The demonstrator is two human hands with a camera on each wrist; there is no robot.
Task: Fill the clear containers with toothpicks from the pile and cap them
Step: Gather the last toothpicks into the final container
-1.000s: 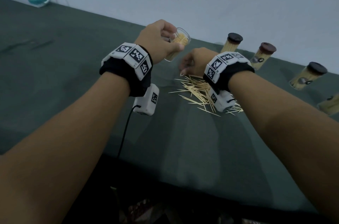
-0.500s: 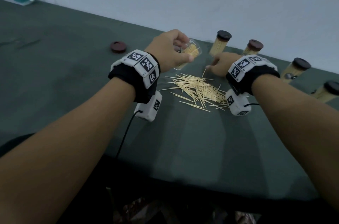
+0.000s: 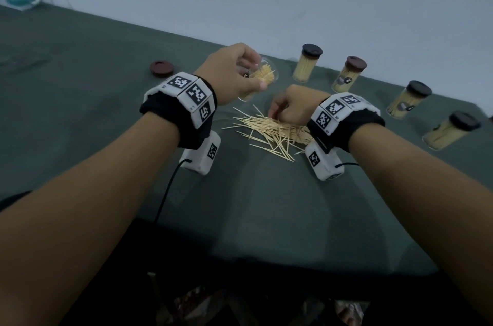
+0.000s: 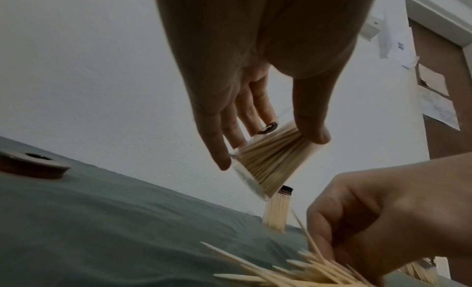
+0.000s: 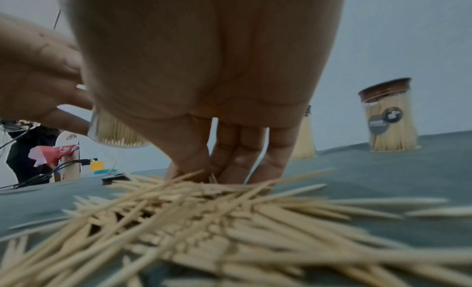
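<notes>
My left hand grips a clear, uncapped container partly filled with toothpicks and holds it tilted above the table; the left wrist view shows the container between thumb and fingers. The toothpick pile lies just below. My right hand has its fingers curled down onto the far edge of the pile, and the fingertips pinch a few toothpicks. A loose brown cap lies on the cloth to the left.
Several capped, filled containers stand along the back right: one with a black cap, one with a brown cap, and two more. A green cloth covers the table. The table's front edge runs near my elbows.
My right hand has come back from beside the capped containers and dropped its fingers onto the pile. The left hand keeps holding the open container, a little lower and more tilted.
</notes>
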